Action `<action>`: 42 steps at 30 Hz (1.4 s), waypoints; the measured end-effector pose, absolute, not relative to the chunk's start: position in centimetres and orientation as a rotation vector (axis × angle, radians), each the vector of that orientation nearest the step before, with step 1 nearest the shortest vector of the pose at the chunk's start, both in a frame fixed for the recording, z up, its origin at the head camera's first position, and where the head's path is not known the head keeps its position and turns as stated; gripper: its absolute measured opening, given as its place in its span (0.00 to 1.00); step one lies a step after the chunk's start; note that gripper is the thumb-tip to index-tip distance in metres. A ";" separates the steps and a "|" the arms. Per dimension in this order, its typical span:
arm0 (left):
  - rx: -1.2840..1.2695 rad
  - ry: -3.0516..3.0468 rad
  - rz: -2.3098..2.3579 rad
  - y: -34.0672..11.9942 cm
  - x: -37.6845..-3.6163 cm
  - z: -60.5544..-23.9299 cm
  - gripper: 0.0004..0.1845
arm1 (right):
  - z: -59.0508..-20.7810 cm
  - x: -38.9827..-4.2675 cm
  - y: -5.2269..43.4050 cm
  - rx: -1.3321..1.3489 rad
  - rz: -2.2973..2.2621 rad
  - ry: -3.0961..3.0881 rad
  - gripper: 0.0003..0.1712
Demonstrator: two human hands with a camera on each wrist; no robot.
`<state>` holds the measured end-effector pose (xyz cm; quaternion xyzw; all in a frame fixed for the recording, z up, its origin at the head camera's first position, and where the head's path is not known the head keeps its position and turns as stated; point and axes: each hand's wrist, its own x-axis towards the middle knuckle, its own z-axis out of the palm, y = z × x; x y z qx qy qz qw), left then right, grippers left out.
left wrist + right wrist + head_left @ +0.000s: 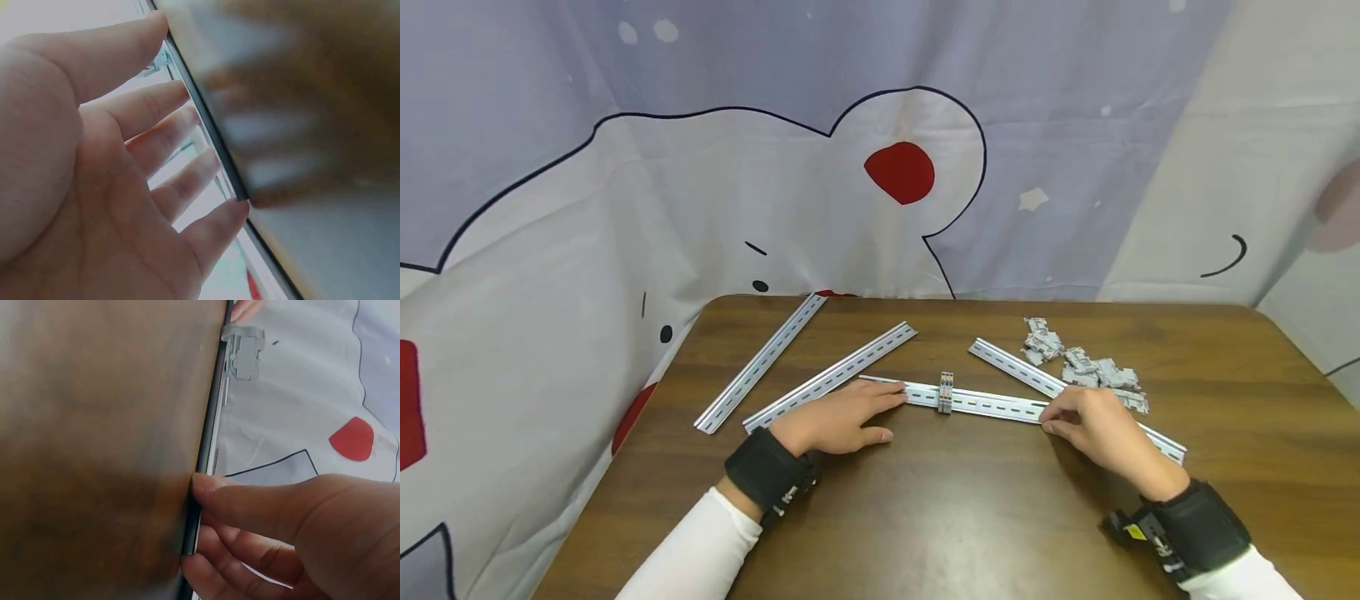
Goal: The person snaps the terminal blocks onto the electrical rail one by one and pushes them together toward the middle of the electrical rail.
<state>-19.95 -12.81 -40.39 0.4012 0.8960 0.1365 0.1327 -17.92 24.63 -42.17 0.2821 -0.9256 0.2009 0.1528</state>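
A slotted metal DIN rail (1000,406) lies across the middle of the table, with a small group of grey terminal blocks (946,392) clipped near its centre. My left hand (842,417) rests with fairly straight fingers (150,109) over the rail's left end, its thumb apart from it. At the other end, my right hand (1093,425) pinches the rail between thumb and fingers (212,487). In the right wrist view the clipped terminal block (245,355) stands up from the rail, side on.
Two more rails (763,362) (835,375) lie slanted on the left. Another rail (1018,367) runs behind and under my right hand. Loose grey terminal blocks (1097,371) are heaped at the back right of the brown table (925,517). A printed cloth (737,183) hangs behind.
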 end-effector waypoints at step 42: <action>0.931 2.677 0.678 0.6 -33.6 -41.4 0.09 | -38.4 -18.1 36.3 0.354 0.522 -3.410 0.23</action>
